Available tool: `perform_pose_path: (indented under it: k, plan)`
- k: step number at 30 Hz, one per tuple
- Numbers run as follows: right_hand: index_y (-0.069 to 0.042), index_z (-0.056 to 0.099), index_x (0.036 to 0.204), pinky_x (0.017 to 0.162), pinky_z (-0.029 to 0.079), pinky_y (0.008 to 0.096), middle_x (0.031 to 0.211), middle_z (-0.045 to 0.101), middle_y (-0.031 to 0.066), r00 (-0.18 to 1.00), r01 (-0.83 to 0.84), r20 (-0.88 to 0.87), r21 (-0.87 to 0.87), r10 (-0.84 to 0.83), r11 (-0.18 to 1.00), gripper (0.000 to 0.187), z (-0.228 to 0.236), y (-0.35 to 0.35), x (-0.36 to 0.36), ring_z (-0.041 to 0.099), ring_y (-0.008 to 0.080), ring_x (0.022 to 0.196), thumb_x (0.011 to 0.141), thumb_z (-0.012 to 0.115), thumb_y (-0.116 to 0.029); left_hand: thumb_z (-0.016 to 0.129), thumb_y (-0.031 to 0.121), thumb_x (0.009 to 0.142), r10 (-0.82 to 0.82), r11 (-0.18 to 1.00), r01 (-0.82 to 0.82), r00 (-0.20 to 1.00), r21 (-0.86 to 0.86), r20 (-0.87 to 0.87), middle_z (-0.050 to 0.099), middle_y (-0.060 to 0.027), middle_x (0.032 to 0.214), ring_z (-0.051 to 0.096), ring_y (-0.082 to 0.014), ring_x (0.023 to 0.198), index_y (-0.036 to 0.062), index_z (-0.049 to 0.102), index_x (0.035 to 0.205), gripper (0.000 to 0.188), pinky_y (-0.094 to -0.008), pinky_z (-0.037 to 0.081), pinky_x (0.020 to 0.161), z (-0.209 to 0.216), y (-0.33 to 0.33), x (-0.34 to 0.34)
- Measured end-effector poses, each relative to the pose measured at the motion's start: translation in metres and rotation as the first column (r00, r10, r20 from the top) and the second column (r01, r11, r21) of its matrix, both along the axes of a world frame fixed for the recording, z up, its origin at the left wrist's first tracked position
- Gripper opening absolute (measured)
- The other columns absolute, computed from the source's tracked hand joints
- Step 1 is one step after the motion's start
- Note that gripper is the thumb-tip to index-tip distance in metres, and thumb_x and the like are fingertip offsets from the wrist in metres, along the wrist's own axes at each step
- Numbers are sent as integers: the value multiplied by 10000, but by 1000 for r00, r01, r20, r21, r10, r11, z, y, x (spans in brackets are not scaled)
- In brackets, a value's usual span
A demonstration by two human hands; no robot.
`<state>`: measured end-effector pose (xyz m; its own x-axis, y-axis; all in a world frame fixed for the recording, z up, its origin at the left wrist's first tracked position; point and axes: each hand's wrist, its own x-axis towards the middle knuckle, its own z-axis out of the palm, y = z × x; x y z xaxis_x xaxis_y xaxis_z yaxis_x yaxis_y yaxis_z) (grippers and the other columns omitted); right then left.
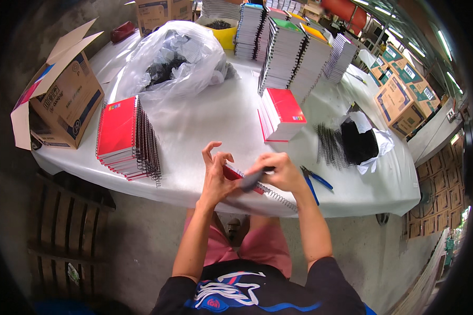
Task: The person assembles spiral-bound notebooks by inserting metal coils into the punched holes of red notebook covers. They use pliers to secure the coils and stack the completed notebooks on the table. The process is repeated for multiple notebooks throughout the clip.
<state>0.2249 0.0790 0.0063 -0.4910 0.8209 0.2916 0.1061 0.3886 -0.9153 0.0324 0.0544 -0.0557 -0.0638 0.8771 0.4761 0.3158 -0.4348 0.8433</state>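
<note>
At the near edge of the table my left hand (215, 173) grips a red notebook (229, 173) by its end, with the forefinger raised and bent. My right hand (279, 170) is closed around a dark, motion-blurred object (251, 180), kind unclear, held against the notebook's edge. A metal spiral binding coil (279, 197) runs along that edge and sticks out past it toward the lower right. My hands partly cover the notebook. Blue-handled pliers (319, 180) lie open on the table just right of my right hand.
Coil-bound red notebooks (116, 128) are stacked at left; another red stack (285, 111) stands ahead. Loose coils (328, 147) lie near a black bundle (359, 140) in white paper. Behind are a plastic bag (194, 68), an open carton (71, 100) and tall notebook stacks (281, 58).
</note>
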Motion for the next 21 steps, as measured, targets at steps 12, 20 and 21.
perform_pose_path:
  k: [12, 20, 21]
  plan:
    - [-37, 717, 856, 580, 450, 298, 728, 627, 91, 956, -136, -288, -263, 57, 955, 231, -4, 10, -19, 601, 121, 635, 636, 652, -4, 949, 390, 352, -57, 996, 64, 989, -54, 135, 360, -113, 1026, 423, -239, 999, 53, 275, 978, 980, -349, 409, 856, -14, 6, -2]
    - [-65, 721, 843, 656, 503, 329, 817, 660, 108, 859, 337, 269, 343, -436, 877, 179, -12, 25, -12, 644, 247, 708, 680, 647, -66, 902, 241, 576, -99, 992, 116, 956, -46, 278, 340, -72, 1040, 400, -150, 928, 83, 277, 1003, 774, -269, 379, 837, -28, 10, -5]
    - [-118, 683, 1061, 811, 501, 352, 1038, 639, 151, 785, 327, 449, 287, -428, 900, 363, -14, 28, 3, 637, 264, 932, 698, 689, -117, 775, 111, 754, -54, 988, 32, 988, 150, 145, 383, -50, 984, 419, -116, 860, 78, 328, 990, 507, -233, 382, 794, -24, 11, -4]
